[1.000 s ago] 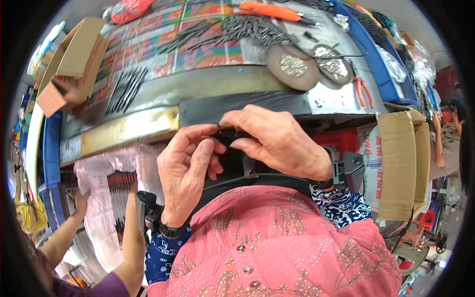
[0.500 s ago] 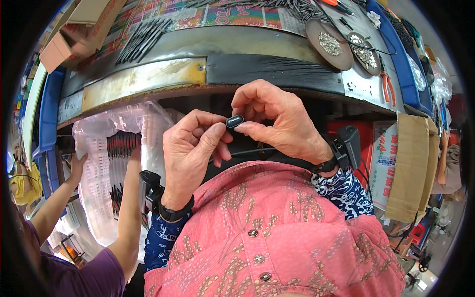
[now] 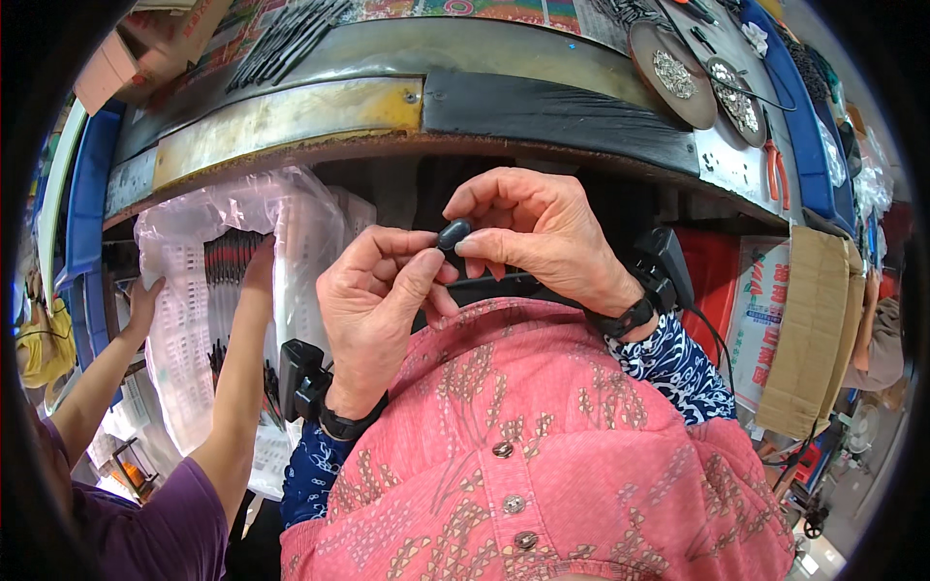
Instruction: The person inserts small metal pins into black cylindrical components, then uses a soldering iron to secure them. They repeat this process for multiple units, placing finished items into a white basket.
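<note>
A small, glossy black oval piece (image 3: 452, 234) is held between both hands, in front of the bench edge. My left hand (image 3: 380, 300) pinches its left end between thumb and forefinger, the other fingers curled. On its other side, the thumb of my right hand (image 3: 547, 235) presses against the piece while the forefinger arches above it. The fingers partly hide the piece, and its exact kind is not clear. Both wrists wear black straps with box-shaped devices.
Above my hands runs the worn bench edge (image 3: 291, 111). Thin black rods (image 3: 286, 44) lie on it, with dishes of small metal parts (image 3: 673, 76) and red-handled pliers (image 3: 777, 174) at right. At left, a co-worker's hands reach into a plastic-lined crate (image 3: 179, 320) of dark rods.
The black piece has turned: its pale-rimmed face showed before, and now a smooth rounded side does. My hands stay close together, and the view has shifted slightly.
</note>
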`<state>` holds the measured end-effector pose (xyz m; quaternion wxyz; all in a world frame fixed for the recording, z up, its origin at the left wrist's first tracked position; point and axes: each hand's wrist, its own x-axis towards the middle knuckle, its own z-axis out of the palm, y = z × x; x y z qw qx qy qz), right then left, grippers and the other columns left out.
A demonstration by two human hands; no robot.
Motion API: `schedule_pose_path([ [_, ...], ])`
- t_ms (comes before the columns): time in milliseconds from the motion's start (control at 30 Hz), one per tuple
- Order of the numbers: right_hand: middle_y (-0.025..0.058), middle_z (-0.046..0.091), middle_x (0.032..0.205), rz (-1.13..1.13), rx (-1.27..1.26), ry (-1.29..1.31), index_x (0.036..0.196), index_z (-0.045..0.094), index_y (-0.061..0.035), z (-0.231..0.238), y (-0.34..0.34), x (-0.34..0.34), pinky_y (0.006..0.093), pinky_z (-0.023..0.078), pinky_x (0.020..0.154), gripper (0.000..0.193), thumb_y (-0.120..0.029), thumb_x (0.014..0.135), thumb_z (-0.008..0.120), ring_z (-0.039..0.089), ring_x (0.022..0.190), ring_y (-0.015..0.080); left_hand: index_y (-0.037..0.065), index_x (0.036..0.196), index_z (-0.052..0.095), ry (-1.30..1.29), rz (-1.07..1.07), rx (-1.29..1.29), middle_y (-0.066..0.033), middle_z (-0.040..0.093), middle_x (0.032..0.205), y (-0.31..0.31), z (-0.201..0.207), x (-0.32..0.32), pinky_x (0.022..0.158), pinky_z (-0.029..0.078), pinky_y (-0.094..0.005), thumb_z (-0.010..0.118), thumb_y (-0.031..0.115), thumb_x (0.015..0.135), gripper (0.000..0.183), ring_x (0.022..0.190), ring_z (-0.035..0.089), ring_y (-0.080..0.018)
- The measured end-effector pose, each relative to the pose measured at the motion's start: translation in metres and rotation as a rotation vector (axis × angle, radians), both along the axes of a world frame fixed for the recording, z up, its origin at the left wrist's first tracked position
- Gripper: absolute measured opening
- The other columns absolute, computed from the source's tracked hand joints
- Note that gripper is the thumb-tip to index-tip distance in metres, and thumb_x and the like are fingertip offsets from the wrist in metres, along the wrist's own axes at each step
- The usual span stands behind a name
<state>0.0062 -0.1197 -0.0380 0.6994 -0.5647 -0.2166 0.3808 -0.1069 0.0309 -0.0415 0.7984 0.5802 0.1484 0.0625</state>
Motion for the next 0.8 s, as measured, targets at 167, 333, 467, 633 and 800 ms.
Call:
schedule_pose_path([
  [167, 0.0053, 0.064, 0.083, 0.020, 0.009, 0.047, 0.104, 0.060, 0.0033, -0.005, 0.000, -0.001, 0.0187, 0.048, 0.054, 0.019, 0.000, 0.086, 0.063, 0.061, 0.066, 0.0084, -0.005, 0.097, 0.056, 0.052, -0.039, -0.091, -0.0140, 0.066, 0.079, 0.002, -0.004, -0.004, 0.046, 0.048, -0.0211, 0.057, 0.004, 0.092, 0.011, 0.057, 0.063, -0.0138],
  [333, 0.0048, 0.064, 0.081, 0.064, -0.015, 0.106, 0.104, 0.062, 0.0038, -0.017, 0.003, -0.001, 0.0189, 0.047, 0.053, 0.018, -0.005, 0.088, 0.062, 0.061, 0.064, 0.0091, -0.004, 0.096, 0.054, 0.149, -0.063, -0.337, -0.0150, 0.065, 0.079, 0.003, -0.012, -0.008, 0.045, 0.048, -0.0218, 0.057, 0.007, 0.093, 0.012, 0.055, 0.062, -0.0144],
  [467, 0.0054, 0.064, 0.082, 0.101, -0.011, 0.172, 0.105, 0.062, 0.0042, -0.028, 0.006, 0.000, 0.0193, 0.048, 0.053, 0.019, -0.006, 0.089, 0.061, 0.062, 0.064, 0.0100, -0.002, 0.095, 0.054, 0.202, -0.067, -0.449, -0.0147, 0.066, 0.079, 0.004, -0.018, -0.012, 0.043, 0.047, -0.0217, 0.058, 0.007, 0.092, 0.010, 0.054, 0.062, -0.0138],
  [633, 0.0056, 0.064, 0.082, 0.122, 0.016, 0.241, 0.107, 0.062, 0.0040, -0.034, 0.010, -0.001, 0.0191, 0.049, 0.053, 0.020, -0.006, 0.089, 0.061, 0.062, 0.064, 0.0100, 0.001, 0.090, 0.053, 0.233, -0.015, -0.422, -0.0152, 0.064, 0.077, 0.003, -0.023, -0.014, 0.039, 0.044, -0.0221, 0.060, 0.007, 0.091, 0.009, 0.047, 0.057, -0.0142],
  [800, 0.0038, 0.063, 0.083, 0.127, -0.017, 0.259, 0.108, 0.062, 0.0035, -0.033, 0.011, -0.002, 0.0174, 0.047, 0.055, 0.020, -0.004, 0.088, 0.061, 0.056, 0.063, 0.0056, 0.001, 0.089, 0.053, 0.233, 0.005, -0.410, -0.0147, 0.064, 0.077, 0.003, -0.025, -0.015, 0.039, 0.044, -0.0218, 0.060, 0.007, 0.090, 0.008, 0.046, 0.056, -0.0138],
])
